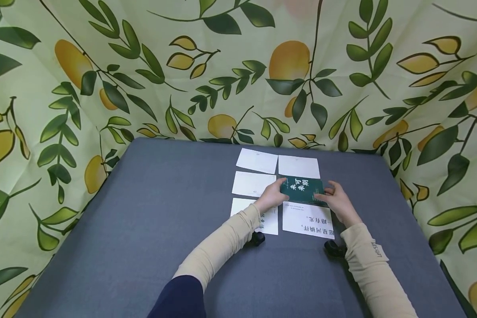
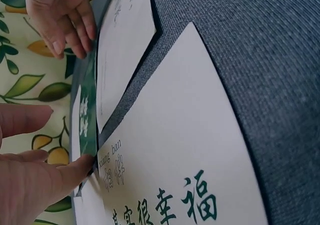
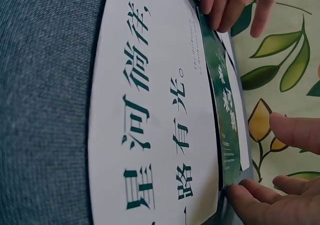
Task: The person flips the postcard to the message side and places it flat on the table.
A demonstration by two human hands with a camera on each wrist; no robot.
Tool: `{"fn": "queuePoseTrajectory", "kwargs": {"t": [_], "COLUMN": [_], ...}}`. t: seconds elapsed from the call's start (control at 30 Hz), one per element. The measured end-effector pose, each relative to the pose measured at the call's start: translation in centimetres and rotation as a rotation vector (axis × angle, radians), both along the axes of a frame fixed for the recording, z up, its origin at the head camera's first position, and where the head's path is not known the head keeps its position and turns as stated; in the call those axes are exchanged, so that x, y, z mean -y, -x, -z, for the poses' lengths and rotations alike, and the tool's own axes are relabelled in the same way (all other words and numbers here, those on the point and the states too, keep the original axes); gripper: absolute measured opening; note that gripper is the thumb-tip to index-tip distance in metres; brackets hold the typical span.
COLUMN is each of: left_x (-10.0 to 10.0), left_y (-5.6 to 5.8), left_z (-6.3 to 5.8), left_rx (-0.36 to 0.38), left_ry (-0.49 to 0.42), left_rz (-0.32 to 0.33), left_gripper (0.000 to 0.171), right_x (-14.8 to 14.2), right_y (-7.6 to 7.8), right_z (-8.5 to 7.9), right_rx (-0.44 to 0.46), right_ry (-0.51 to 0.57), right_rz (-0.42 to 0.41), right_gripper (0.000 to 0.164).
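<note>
A dark green card (image 1: 300, 189) with white Chinese characters lies in the right column of a card layout on the table. My left hand (image 1: 272, 195) touches its left end with the fingertips. At its other end, the fingers of my right hand (image 1: 337, 201) rest against the edge. Both wrist views show the thumbs lifted off the card. Just below it is a white card (image 1: 308, 219) with green writing. Another written white card (image 2: 175, 130) lies nearer the left wrist, partly covered by the left forearm in the head view.
Blank-looking white cards lie beyond, at the top left (image 1: 257, 160), top right (image 1: 299, 166) and middle left (image 1: 252, 183). Grey-blue cloth covers the table (image 1: 155, 212). A leaf-and-fruit patterned curtain (image 1: 238, 66) hangs behind and along both sides.
</note>
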State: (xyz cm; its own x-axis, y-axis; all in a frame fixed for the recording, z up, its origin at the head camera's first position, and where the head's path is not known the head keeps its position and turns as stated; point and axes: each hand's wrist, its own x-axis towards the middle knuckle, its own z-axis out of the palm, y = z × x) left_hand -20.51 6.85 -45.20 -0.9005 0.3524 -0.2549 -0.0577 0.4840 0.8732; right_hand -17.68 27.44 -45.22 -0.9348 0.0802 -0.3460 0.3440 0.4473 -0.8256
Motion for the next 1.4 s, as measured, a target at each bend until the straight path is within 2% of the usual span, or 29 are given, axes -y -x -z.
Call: {"fn": "queuePoseTrajectory", "kwargs": {"t": [0.17, 0.3, 0.37, 0.47, 0.53, 0.73, 0.87, 1.0, 1.13, 1.17, 1.4], "left_x": [0.0, 0.2, 0.3, 0.4, 0.4, 0.2, 0.3, 0.4, 0.5, 0.4, 0.5], "left_y": [-0.1, 0.0, 0.0, 0.1, 0.1, 0.3, 0.5, 0.6, 0.7, 0.7, 0.4], "left_z": [0.2, 0.6, 0.8, 0.8, 0.8, 1.0, 1.5, 2.0, 2.1, 1.9, 1.4], "left_rx": [0.016, 0.027, 0.024, 0.022, 0.013, -0.047, -0.113, -0.217, -0.251, -0.221, -0.189], "left_ry": [-0.064, -0.145, -0.173, -0.193, -0.193, -0.195, -0.208, -0.228, -0.256, -0.255, -0.273], "left_rz": [-0.044, -0.103, -0.139, -0.182, -0.202, -0.242, -0.274, -0.304, -0.335, -0.347, -0.373], "left_gripper": [0.06, 0.05, 0.048, 0.048, 0.049, 0.053, 0.052, 0.046, 0.04, 0.039, 0.027], "right_x": [-0.5, -0.5, 0.0, -0.1, -0.4, -2.1, -2.6, -2.6, -2.6, -2.6, -2.7], "right_y": [0.3, -0.1, -0.5, -0.4, 0.0, 2.3, 3.0, 3.2, 3.1, 3.0, 2.7], "right_z": [1.2, 1.0, 0.0, 0.3, 1.1, 5.9, 7.5, 7.8, 7.7, 7.7, 7.4], "right_rx": [-0.031, -0.035, -0.013, -0.018, -0.035, -0.113, -0.16, -0.187, -0.209, -0.217, -0.263], "right_ry": [-0.003, -0.007, -0.005, -0.011, -0.03, -0.123, -0.148, -0.17, -0.184, -0.187, -0.204], "right_rz": [0.028, 0.066, 0.08, 0.102, 0.114, 0.203, 0.241, 0.257, 0.266, 0.273, 0.324], "right_gripper": [0.086, 0.083, 0.081, 0.079, 0.078, 0.073, 0.071, 0.065, 0.058, 0.056, 0.044]}}
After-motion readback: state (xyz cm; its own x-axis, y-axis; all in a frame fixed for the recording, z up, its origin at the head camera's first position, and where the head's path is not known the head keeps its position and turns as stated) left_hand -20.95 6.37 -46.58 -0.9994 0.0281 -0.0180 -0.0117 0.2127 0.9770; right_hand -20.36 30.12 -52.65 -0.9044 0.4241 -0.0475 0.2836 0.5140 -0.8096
